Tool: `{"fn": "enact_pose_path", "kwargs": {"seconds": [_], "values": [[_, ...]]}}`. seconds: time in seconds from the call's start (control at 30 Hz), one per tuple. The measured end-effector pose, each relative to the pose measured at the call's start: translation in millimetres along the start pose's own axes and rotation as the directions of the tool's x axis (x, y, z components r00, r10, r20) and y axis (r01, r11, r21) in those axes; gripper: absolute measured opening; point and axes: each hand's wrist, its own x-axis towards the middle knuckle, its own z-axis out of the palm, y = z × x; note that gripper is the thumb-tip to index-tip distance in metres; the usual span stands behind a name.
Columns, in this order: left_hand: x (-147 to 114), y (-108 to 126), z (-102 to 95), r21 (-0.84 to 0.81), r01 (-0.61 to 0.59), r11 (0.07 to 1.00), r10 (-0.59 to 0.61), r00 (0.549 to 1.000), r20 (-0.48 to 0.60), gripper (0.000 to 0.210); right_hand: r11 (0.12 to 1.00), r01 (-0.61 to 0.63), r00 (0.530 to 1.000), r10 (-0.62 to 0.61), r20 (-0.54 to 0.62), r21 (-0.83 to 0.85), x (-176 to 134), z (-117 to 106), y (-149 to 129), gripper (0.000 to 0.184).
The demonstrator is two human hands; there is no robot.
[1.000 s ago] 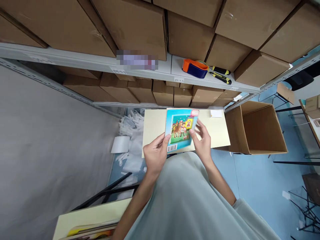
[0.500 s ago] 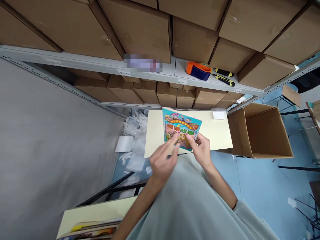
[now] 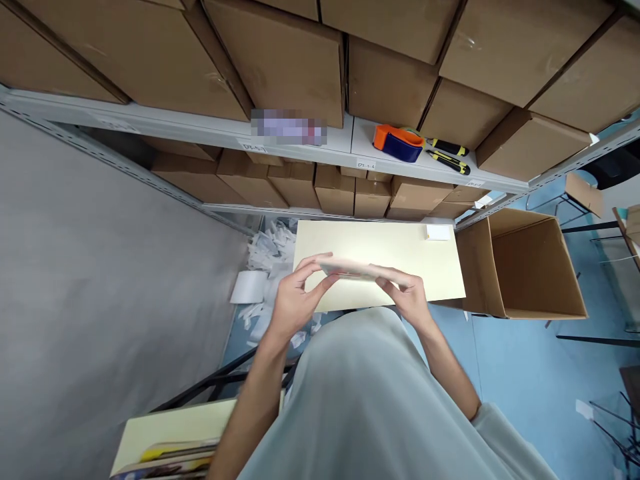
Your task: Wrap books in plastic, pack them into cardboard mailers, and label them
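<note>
A thin picture book [image 3: 350,268] is held edge-on above the cream tabletop [image 3: 380,240], slightly smeared by motion, so its cover is hardly visible. My left hand [image 3: 297,293] grips its left end between thumb and fingers. At the other end, my right hand [image 3: 407,293] pinches the book the same way. A small white box [image 3: 438,232] lies on the tabletop's far right corner.
Shelves of cardboard boxes [image 3: 295,60] rise in front. An orange and blue tape dispenser [image 3: 399,143] and yellow-black cutters [image 3: 450,157] lie on the shelf edge. At right stands an open carton [image 3: 530,267]; crumpled white wrapping [image 3: 273,247] and several books [image 3: 170,460] are at left.
The book has tipped from cover facing me to edge-on. My left hand has moved from over the cover to the book's left end and closed on it.
</note>
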Motion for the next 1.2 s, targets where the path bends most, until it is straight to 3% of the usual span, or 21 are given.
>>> {"fn": "enact_pose_path", "kwargs": {"seconds": [0.1, 0.27, 0.4, 0.5, 0.6, 0.67, 0.73, 0.8, 0.87, 0.93, 1.0, 1.07, 1.13, 1.2], "values": [[8.6, -1.4, -8.5, 0.086, -0.152, 0.985, 0.149, 0.988, 0.033, 0.029, 0.983, 0.151, 0.983, -0.137, 0.119, -0.109, -2.1, -7.7, -3.0, 0.026], [11.2, -8.5, -9.5, 0.105, -0.168, 0.98, 0.169, 0.986, 0.004, 0.025, 0.954, 0.211, 0.974, -0.188, 0.123, -0.211, -6.2, -11.0, 1.1, 0.019], [3.9, -17.6, -5.1, 0.034, -0.125, 0.992, 0.126, 0.992, -0.015, 0.024, 0.996, 0.018, 1.0, -0.02, -0.022, -0.084, -5.4, -9.7, 13.7, 0.034], [-1.8, -17.0, 3.8, 0.015, -0.046, 0.999, 0.047, 0.997, -0.068, 0.03, 0.98, -0.173, 0.979, 0.182, -0.091, 0.094, 2.3, -5.9, 28.5, 0.05], [-8.6, -3.4, 22.1, 0.093, -0.121, 0.988, 0.128, 0.989, -0.075, 0.022, 0.96, -0.194, 0.97, 0.218, -0.106, 0.203, 18.2, 5.2, 47.7, 0.058], [-15.4, 9.5, 38.7, 0.195, -0.27, 0.943, 0.279, 0.96, -0.019, 0.018, 0.944, -0.164, 0.977, 0.195, -0.083, 0.288, 31.3, 17.3, 62.6, 0.058], [-23.6, 20.5, 56.0, 0.295, -0.43, 0.853, 0.417, 0.902, 0.111, 0.02, 0.914, -0.156, 0.984, 0.175, -0.019, 0.374, 43.5, 30.6, 77.5, 0.054], [-31.0, 26.5, 70.4, 0.364, -0.544, 0.756, 0.49, 0.839, 0.236, 0.021, 0.888, -0.163, 0.983, 0.184, -0.007, 0.431, 52.5, 40.9, 90.2, 0.071], [-35.1, 25.9, 78.9, 0.387, -0.578, 0.718, 0.505, 0.816, 0.281, 0.021, 0.858, -0.202, 0.97, 0.243, -0.026, 0.471, 56.4, 44.3, 100.0, 0.078], [-34.4, 17.5, 80.7, 0.366, -0.517, 0.774, 0.47, 0.856, 0.216, 0.02, 0.798, -0.283, 0.943, 0.332, 0.003, 0.533, 55.1, 39.7, 109.0, 0.059], [-28.8, -0.8, 76.2, 0.296, -0.351, 0.889, 0.343, 0.936, 0.079, 0.018, 0.736, -0.379, 0.908, 0.414, 0.07, 0.561, 50.0, 30.3, 120.7, 0.034], [-20.2, -31.6, 66.4, 0.178, -0.103, 0.979, 0.114, 0.992, -0.054, 0.02, 0.719, -0.455, 0.873, 0.475, 0.107, 0.525, 43.3, 21.3, 137.8, 0.041], [-11.2, -74.1, 52.2, 0.047, 0.162, 0.986, -0.156, 0.98, -0.123, 0.028, 0.736, -0.515, 0.845, 0.524, 0.111, 0.439, 37.9, 17.5, 159.9, 0.051], [-4.1, -122.9, 35.4, -0.059, 0.359, 0.931, -0.364, 0.924, -0.115, 0.041, 0.749, -0.563, 0.818, 0.564, 0.11, 0.35, 36.7, 20.4, 184.0, 0.057]]}}
